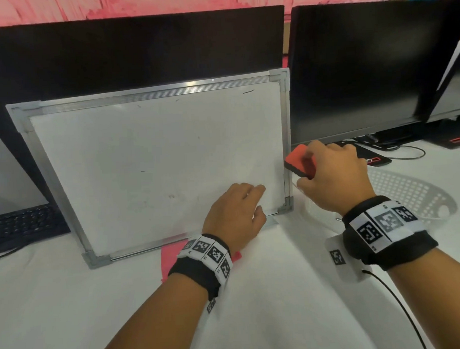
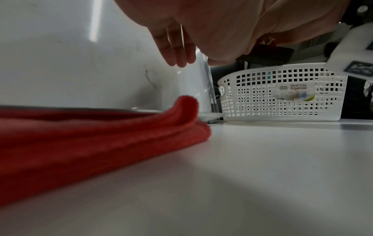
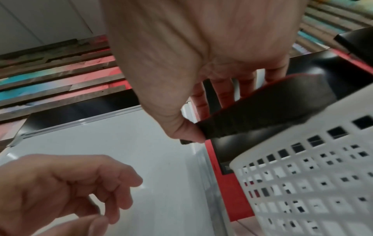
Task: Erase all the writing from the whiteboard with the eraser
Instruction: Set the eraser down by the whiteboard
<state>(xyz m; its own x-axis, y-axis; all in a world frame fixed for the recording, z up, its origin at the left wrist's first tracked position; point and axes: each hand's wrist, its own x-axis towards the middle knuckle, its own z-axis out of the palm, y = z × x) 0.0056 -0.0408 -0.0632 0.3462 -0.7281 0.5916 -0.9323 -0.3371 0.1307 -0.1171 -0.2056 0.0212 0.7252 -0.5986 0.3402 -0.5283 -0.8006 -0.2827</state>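
The whiteboard (image 1: 149,162), framed in aluminium, leans back against a black screen. It is mostly white, with a short dark stroke (image 1: 248,91) near its top right corner and a few faint specks lower down. My left hand (image 1: 255,201) rests at the board's lower right corner, its loosely bent fingers (image 2: 177,52) on the surface and holding nothing. My right hand (image 1: 306,168) grips the red-backed eraser (image 1: 297,161) just off the board's right frame edge. The eraser's black felt (image 3: 272,108) faces down, pinched between thumb and fingers.
A white perforated basket (image 1: 409,193) stands right of the board, below my right hand. A folded red cloth (image 2: 101,135) lies at the board's bottom edge. A black monitor (image 1: 364,71) stands at the back right and a keyboard (image 1: 23,225) at the left. A cable (image 1: 398,306) trails from my right wrist.
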